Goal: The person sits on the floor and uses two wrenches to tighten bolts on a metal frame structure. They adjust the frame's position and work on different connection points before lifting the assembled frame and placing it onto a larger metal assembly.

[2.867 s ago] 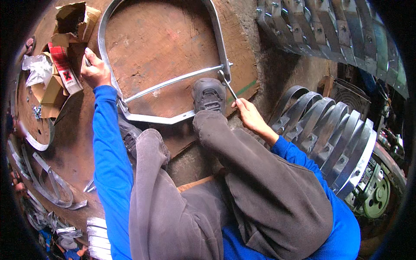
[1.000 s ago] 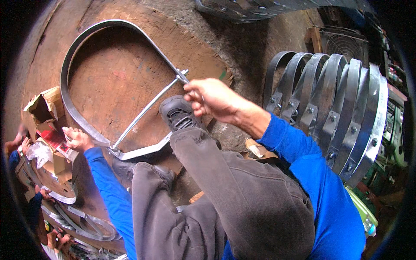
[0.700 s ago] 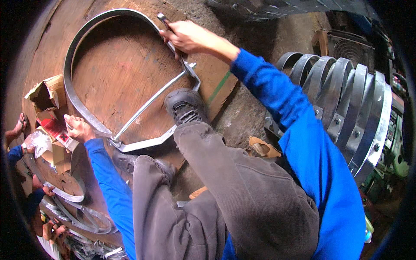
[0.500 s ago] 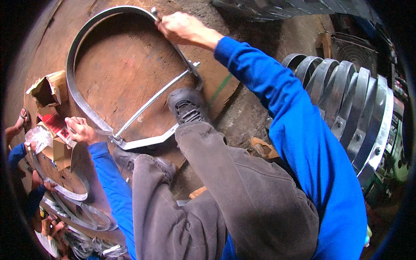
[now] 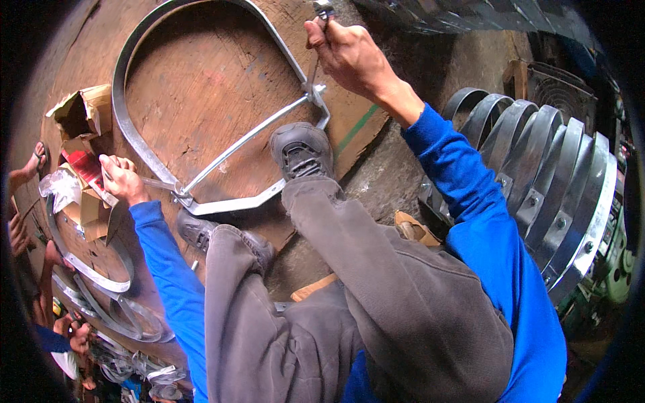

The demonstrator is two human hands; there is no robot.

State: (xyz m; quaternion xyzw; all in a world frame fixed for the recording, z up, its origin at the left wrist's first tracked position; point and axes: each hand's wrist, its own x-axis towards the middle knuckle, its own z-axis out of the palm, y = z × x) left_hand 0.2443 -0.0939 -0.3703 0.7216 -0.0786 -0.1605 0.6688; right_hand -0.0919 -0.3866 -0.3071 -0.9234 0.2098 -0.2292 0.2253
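Observation:
A large metal band clamp [image 5: 127, 121] lies on the wooden board, with a long bolt [image 5: 245, 138] crossing between its bent ends. My right hand [image 5: 356, 60] is closed around a wrench [image 5: 324, 8]; its shiny end shows above my fist and its other end meets the bolt's far-right end. At the bolt's near-left end, my left hand [image 5: 123, 180] grips another wrench [image 5: 158, 183], mostly hidden by my fingers. My right boot [image 5: 301, 151] stands against the clamp's near side, and my other boot [image 5: 195, 228] is just below its near-left corner.
Torn cardboard boxes [image 5: 84, 121] with a red packet and clear plastic stand left of the clamp. More metal bands [image 5: 111, 279] lie at lower left near other people's hands and feet. A row of metal bands [image 5: 537, 181] stands at right, near a dark fan [image 5: 561, 87].
My right hand has swung the wrench to the right, away from the clamp's band. My left hand keeps its grip. The clamp appears slightly higher and farther right in view.

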